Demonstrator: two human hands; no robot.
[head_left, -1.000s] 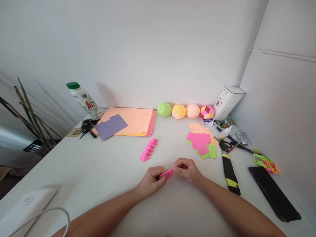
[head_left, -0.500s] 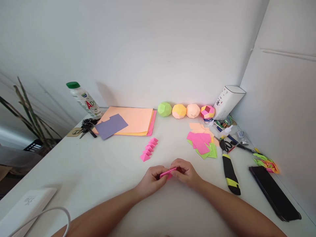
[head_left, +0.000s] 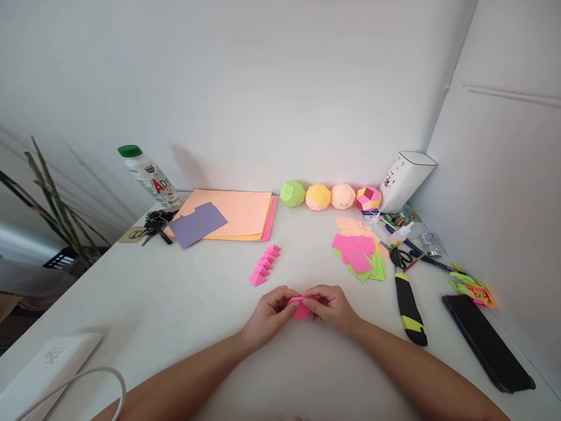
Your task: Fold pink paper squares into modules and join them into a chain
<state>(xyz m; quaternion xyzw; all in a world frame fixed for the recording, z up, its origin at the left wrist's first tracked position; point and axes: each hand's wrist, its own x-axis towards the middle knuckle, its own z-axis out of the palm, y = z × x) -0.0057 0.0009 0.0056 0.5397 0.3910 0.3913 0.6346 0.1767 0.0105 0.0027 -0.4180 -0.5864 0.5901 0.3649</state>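
Observation:
A small piece of pink paper [head_left: 301, 310] is pinched between my two hands, low over the white table. My left hand [head_left: 272, 313] grips its left side with thumb and fingers, and my right hand [head_left: 333, 307] grips its right side. Fingers cover both ends of the paper, so its full shape is hidden. Just beyond my left hand lies a slanting row of several folded pink paper units [head_left: 265, 266]. Farther right is a loose pile of pink paper pieces [head_left: 356, 251], with green paper [head_left: 377, 270] underneath and peach pieces [head_left: 350, 224] behind.
Several paper balls [head_left: 318, 197] line the wall. Peach sheets [head_left: 245, 210] carry a purple paper [head_left: 197, 225], beside keys [head_left: 156, 225] and a bottle [head_left: 153, 181]. On the right are a yellow-black cutter [head_left: 409, 307], scissors [head_left: 403, 258], a glue bottle [head_left: 401, 234] and a phone [head_left: 486, 345].
The pink paper has turned so that more of its face shows below the thumbs. Both hands have shifted slightly, the left one with its fingers farther up.

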